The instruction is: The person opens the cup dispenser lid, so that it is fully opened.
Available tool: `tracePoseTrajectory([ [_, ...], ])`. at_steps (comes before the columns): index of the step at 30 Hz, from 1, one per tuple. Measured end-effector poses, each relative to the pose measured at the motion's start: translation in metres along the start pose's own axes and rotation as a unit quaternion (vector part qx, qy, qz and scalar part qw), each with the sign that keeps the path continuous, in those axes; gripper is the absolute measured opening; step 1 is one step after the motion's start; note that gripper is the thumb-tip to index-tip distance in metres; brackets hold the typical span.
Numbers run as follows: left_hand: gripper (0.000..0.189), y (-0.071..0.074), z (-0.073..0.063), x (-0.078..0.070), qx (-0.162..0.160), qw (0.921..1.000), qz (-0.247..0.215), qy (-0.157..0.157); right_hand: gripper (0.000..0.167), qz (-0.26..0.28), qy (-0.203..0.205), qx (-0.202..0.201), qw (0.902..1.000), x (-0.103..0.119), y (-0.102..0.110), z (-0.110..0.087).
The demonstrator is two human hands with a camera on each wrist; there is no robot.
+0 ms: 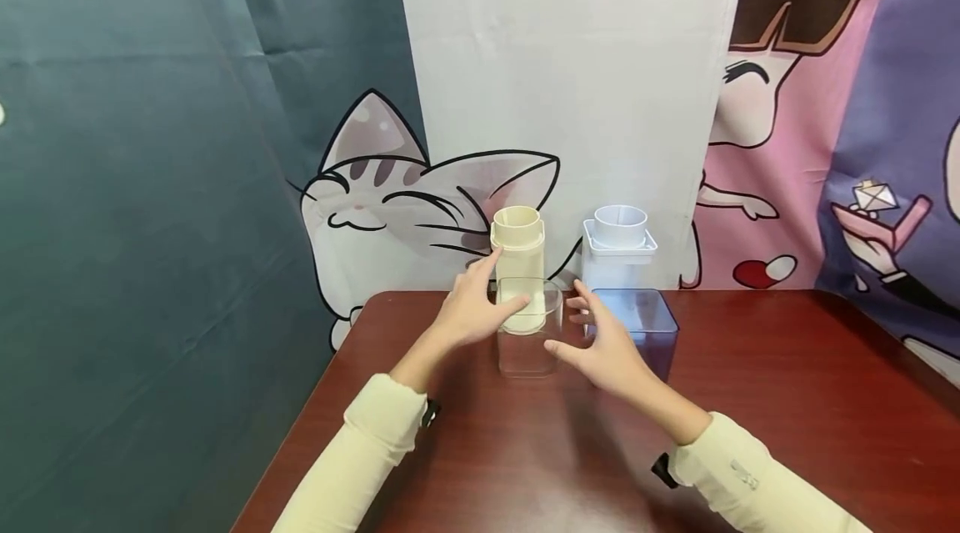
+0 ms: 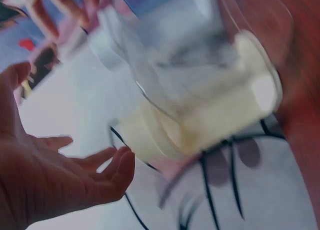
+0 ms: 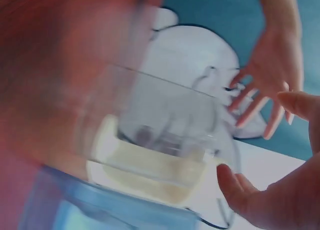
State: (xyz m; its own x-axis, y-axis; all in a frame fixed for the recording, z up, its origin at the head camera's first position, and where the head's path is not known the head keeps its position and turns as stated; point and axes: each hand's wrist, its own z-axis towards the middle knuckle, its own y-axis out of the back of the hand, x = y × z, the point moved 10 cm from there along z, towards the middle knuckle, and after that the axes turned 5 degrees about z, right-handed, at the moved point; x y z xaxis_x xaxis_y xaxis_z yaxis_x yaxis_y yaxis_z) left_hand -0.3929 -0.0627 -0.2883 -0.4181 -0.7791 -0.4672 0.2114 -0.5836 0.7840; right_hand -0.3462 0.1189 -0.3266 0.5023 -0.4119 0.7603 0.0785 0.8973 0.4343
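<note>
A clear, see-through container (image 1: 527, 362) stands on the table between my two hands. Right behind it rises a cream upright piece with a round collar (image 1: 519, 234), partly seen through the clear wall. My left hand (image 1: 472, 306) is at the container's left, thumb and fingers spread; the left wrist view shows the palm (image 2: 65, 182) holding nothing. On the other side my right hand (image 1: 611, 356) has its fingers apart, in front of a translucent blue container (image 1: 637, 312). The right wrist view shows a gap between its fingertips (image 3: 227, 180) and the clear container (image 3: 170, 102).
Behind the blue container stands a pale blue-white piece with a round collar and square rim (image 1: 620, 245). Both pairs are near the back edge of the glossy red-brown table (image 1: 750, 399). A printed cartoon curtain (image 1: 570, 57) hangs directly behind.
</note>
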Motion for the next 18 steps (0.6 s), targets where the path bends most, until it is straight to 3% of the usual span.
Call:
tracePoseTrajectory([
  [4, 0.089, 0.005, -0.022, -0.018, -0.028, 0.9994, -0.019, -0.001, 0.094, 0.012, -0.008, -0.03, 0.9995, 0.015, 0.026, -0.003],
  [9, 0.089, 0.006, -0.041, -0.032, -0.042, 0.9979, -0.049, 0.004, 0.092, 0.005, -0.033, -0.058, 0.9978, 0.015, 0.05, -0.005],
  [15, 0.087, -0.009, -0.047, -0.037, -0.023, 0.9972, -0.071, 0.002, 0.088, -0.004, -0.036, -0.07, 0.9969, 0.013, 0.062, -0.007],
  [18, 0.084, -0.016, -0.047, -0.039, -0.022, 0.9978, -0.061, -0.011, 0.086, -0.018, -0.033, -0.069, 0.9969, 0.011, 0.062, -0.009],
])
